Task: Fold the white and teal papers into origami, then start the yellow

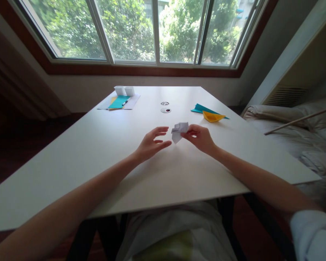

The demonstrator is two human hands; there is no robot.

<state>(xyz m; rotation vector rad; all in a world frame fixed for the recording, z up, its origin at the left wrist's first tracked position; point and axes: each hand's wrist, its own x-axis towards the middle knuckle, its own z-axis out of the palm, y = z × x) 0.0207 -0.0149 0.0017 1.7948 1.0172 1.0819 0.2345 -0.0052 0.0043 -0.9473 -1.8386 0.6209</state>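
A small piece of folded white paper (179,131) is pinched at its right side between the thumb and fingers of my right hand (202,138), just above the table. Its lower end tapers to a point. To the left of the paper is my left hand (153,142), with thumb and fingers apart and nothing between them. A narrow gap separates its fingertips from the paper. Beyond my right hand sit a folded yellow paper boat (213,116) and a folded teal paper plane (205,108), close together.
The white table (97,152) reaches toward the window. At its far left lie teal sheets (120,102), a white sheet (134,101) and a pen (125,102), near two white cups (129,90). Two round inserts (165,110) are set mid-table. A padded seat (282,123) stands at right.
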